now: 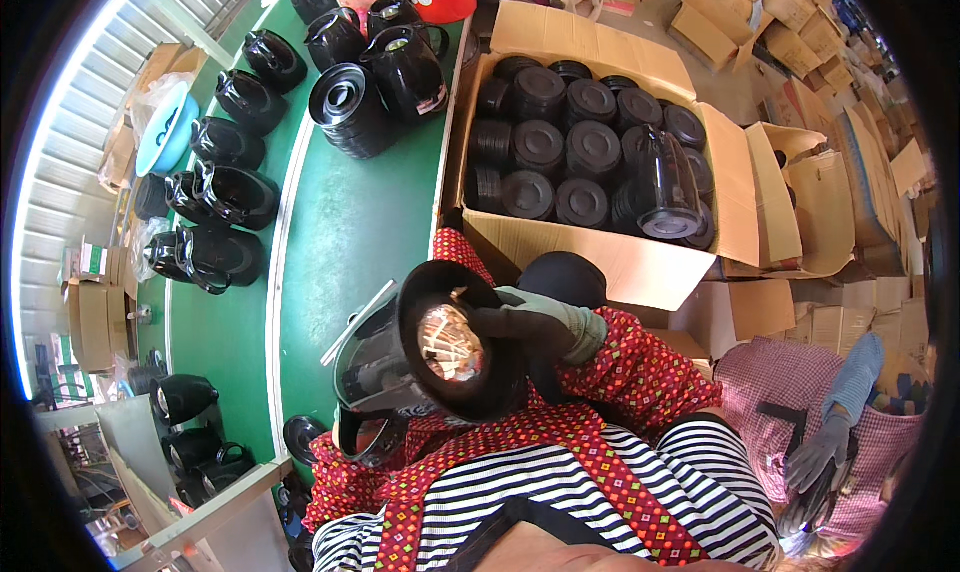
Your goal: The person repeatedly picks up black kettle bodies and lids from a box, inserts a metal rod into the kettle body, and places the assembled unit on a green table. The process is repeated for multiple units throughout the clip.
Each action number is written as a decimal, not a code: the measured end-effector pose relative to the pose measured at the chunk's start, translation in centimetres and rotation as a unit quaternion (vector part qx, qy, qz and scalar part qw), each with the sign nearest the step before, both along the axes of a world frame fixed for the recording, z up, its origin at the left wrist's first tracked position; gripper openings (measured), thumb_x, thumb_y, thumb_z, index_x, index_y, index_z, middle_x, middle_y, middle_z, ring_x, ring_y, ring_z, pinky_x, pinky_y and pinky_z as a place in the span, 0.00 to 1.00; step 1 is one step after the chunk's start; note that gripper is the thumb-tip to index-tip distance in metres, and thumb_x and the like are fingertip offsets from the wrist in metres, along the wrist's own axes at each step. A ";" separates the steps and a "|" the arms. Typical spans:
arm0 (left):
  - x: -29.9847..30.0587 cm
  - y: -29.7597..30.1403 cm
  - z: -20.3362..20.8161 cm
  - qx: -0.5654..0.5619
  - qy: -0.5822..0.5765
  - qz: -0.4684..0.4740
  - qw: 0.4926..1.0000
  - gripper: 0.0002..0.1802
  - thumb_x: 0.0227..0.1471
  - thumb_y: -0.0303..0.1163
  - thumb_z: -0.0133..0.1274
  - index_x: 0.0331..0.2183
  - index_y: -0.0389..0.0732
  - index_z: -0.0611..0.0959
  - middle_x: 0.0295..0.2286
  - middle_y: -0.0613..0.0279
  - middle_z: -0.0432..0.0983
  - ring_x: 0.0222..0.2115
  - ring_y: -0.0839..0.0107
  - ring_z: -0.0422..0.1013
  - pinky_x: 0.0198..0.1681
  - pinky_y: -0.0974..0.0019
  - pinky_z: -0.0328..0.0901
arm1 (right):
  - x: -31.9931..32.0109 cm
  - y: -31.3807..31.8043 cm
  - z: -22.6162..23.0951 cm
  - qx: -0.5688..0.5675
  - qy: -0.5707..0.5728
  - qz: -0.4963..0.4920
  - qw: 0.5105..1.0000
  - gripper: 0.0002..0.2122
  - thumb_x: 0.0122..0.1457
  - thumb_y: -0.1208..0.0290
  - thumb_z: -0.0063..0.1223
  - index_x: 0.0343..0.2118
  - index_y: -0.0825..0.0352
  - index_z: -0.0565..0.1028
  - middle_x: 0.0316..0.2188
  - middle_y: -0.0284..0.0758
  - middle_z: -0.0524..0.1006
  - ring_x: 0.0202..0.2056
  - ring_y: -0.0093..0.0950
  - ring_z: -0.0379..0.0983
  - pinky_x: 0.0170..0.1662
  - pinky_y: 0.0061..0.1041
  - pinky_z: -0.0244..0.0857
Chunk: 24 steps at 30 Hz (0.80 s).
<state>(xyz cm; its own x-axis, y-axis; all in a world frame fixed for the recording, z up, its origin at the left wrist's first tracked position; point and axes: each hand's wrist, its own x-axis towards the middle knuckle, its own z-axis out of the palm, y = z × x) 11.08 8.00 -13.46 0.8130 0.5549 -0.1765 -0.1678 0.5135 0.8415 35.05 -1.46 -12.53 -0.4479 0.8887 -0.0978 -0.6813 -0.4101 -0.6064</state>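
Note:
A glossy black vacuum jug (375, 367) is held tilted in front of my body, its handle toward the lower left. Its wide round black end faces up toward me, with a shiny, mirror-like surface (450, 344) inside the dark rim. My right hand (530, 324), in a dark glove with a grey-green cuff, is closed at the right side of this rim. The jug hides part of its fingers. On the left, my patterned red sleeve (345, 477) runs down beside the jug's handle; my left hand is hidden and its fingers cannot be made out.
Along the green bench (340, 212) stand several black jugs (405, 72) and a stack of black round parts (347, 107). An open carton (585, 262) holds stacked black discs and a jug (665, 187). At right is a co-worker's gloved hand (820, 452). A blue basin (168, 127) stands far left.

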 end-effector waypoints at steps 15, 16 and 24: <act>-0.7 1.6 -6.4 -0.174 0.048 0.108 0.978 0.42 0.60 0.28 0.62 0.70 0.36 0.61 0.66 0.47 0.63 0.63 0.62 0.68 0.67 0.55 0.67 | 13.2 16.3 -18.8 -0.179 -0.877 0.126 0.429 0.66 0.40 0.22 0.65 0.78 0.43 0.41 0.75 0.63 0.41 0.70 0.61 0.53 0.70 0.59 0.51; -0.9 1.6 -6.5 -0.179 0.048 0.112 0.976 0.42 0.60 0.28 0.62 0.70 0.36 0.61 0.66 0.47 0.63 0.63 0.62 0.68 0.66 0.55 0.67 | 13.1 16.4 -19.2 -0.193 -0.873 0.114 0.433 0.64 0.41 0.26 0.69 0.78 0.42 0.42 0.74 0.63 0.41 0.69 0.61 0.53 0.68 0.58 0.54; -2.2 0.8 -6.4 -0.187 0.018 0.130 0.974 0.41 0.60 0.27 0.62 0.69 0.35 0.62 0.65 0.47 0.65 0.62 0.62 0.69 0.66 0.56 0.68 | 14.1 14.2 -15.9 -0.125 -0.885 -0.014 0.447 0.52 0.47 0.35 0.70 0.75 0.47 0.58 0.68 0.58 0.57 0.65 0.60 0.57 0.66 0.62 0.55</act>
<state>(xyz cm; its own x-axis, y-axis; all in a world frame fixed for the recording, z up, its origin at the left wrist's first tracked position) 8.91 8.75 -19.86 0.6428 0.6331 -0.4313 -0.3068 0.7286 0.6124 49.13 12.79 -28.45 0.5402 0.7535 -0.3748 0.7693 -0.6227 -0.1431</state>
